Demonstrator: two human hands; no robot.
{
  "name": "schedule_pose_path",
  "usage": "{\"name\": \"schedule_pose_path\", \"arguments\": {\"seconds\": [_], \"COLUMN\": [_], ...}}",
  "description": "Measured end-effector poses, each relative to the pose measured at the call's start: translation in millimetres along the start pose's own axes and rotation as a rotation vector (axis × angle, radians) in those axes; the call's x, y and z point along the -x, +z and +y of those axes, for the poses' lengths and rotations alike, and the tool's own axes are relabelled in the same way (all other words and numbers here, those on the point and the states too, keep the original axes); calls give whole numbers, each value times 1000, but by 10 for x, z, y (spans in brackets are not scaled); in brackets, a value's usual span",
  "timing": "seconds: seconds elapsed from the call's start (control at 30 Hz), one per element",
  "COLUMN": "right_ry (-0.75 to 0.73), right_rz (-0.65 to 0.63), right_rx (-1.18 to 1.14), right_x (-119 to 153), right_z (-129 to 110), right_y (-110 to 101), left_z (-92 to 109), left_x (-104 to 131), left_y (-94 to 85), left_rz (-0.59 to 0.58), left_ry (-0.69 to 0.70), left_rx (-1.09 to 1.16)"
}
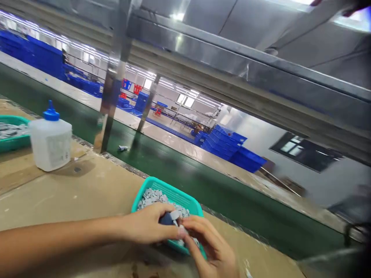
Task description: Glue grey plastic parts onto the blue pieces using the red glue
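Note:
My left hand point(149, 224) is closed on a small dark blue and grey part point(166, 219), with the thumb in front and the fingers behind. Against the right end of that part, my right hand point(210, 245) has its thumb and fingertips bent together in a pinch. What lies between those fingertips is too small and blurred to name. Both hands are over the front of a turquoise basket point(174, 190), which holds many small light-grey plastic pieces point(155, 197). The hands hide part of its contents and its near rim.
On the brown tabletop point(78, 200) to the left stands a white bottle point(52, 144) with a blue nozzle cap. Beside it is a green basket point(13, 146) of grey pieces. A metal post point(111, 88) rises at the table's far edge, before a green conveyor belt point(174, 166) carrying a small item point(123, 148).

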State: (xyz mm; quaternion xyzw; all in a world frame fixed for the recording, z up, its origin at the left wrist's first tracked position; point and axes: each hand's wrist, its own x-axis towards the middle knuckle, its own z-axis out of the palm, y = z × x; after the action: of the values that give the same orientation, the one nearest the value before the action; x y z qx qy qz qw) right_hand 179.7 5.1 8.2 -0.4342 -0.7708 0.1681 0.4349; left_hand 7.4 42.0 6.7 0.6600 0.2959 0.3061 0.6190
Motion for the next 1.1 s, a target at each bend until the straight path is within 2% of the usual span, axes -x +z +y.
{"name": "schedule_pose_path", "arguments": {"seconds": [0.03, 0.1, 0.2, 0.43, 0.53, 0.67, 0.77, 0.83, 0.93, 1.0, 1.1], "right_ry": [-83, -117, -131, -204, -248, -218, -175, -119, 10, 82, 145], "right_rz": [-26, -30, -37, -52, -68, -91, -86, -72, -175, -290, -372], "right_rx": [57, 140, 171, 193, 219, 234, 237, 221, 173, 139, 100], "right_x": [-4, 8, 89, 341, 402, 462, 501, 522, 545, 555, 560], "right_z": [-82, -196, -281, -330, -309, -304, -312, -298, -236, -187, -149], "right_y": [18, 53, 70, 49, 67, 90, 85, 69, 43, 40, 52], "left_z": [-27, -59, -64, -115, -136, -127, -106, -75, -6, 38, 74], "left_x": [74, 149, 165, 234, 246, 241, 246, 245, 211, 166, 104], "left_y": [50, 93, 97, 133, 159, 192, 184, 136, -3, -106, -201], "left_rz": [24, 53, -37, -160, -147, -185, -220, -158, 59, 184, 268], "left_ry": [20, 22, -112, -262, -294, -338, -290, -246, -185, -147, -123], "left_rx": [-35, -43, 96, 199, 169, 109, 40, -15, -49, 34, 228]}}
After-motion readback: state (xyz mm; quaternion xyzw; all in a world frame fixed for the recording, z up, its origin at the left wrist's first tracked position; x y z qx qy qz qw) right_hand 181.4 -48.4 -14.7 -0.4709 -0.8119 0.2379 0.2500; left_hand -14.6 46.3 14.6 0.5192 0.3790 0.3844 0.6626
